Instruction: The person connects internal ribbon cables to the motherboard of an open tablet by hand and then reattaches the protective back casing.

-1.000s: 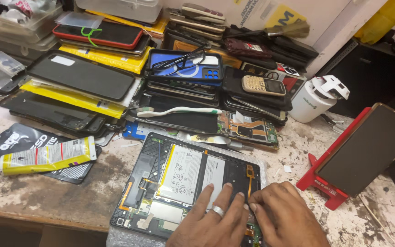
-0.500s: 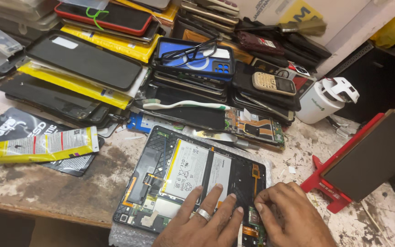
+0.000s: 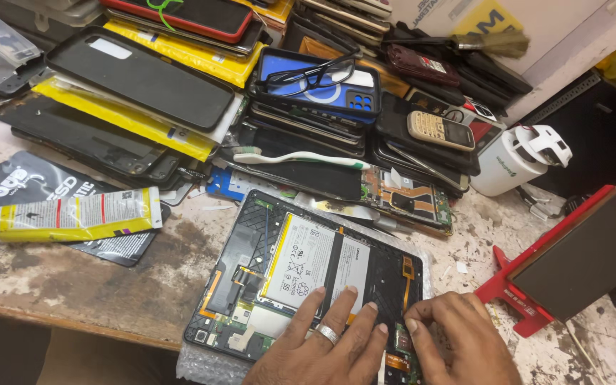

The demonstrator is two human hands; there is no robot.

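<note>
An opened tablet (image 3: 265, 257) lies back side up on the worn bench, its white battery (image 3: 315, 264) and circuit boards exposed. My left hand (image 3: 329, 349), with a ring on one finger, rests flat on the tablet's lower middle, fingertips at the battery's bottom edge. My right hand (image 3: 461, 342) sits just to the right, its fingers curled down and pressing on the small parts at the tablet's lower right corner. Neither hand lifts anything.
A yellow glue tube (image 3: 73, 214) lies at the left on a black pouch. Stacks of phones, cases and screens (image 3: 201, 100) fill the back, with glasses (image 3: 311, 75), a toothbrush (image 3: 294, 158) and a white container (image 3: 515, 160). A tablet on a red stand (image 3: 572, 257) stands at the right.
The view has tilted so the bench sits lower in frame. Both hands stay on the tablet's lower part; my left fingers have spread further up toward the battery.
</note>
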